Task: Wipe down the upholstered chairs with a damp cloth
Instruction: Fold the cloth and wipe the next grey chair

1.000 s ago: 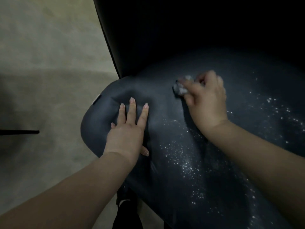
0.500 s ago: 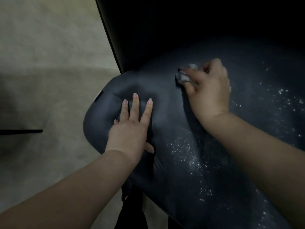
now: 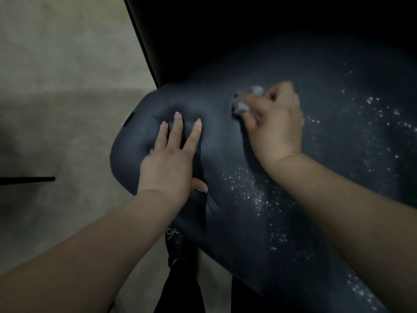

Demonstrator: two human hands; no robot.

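A left hand (image 3: pixel 168 163) presses flat, fingers straight, on a dark upholstered chair seat (image 3: pixel 225 136); the right hand (image 3: pixel 274 125) grips a crumpled grey cloth (image 3: pixel 243 106) against it.

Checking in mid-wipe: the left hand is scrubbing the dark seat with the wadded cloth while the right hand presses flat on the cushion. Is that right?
Not quite: the hands are swapped. In the head view the right hand grips the wadded cloth against the dark seat, while the left hand presses flat on the cushion, fingers spread.
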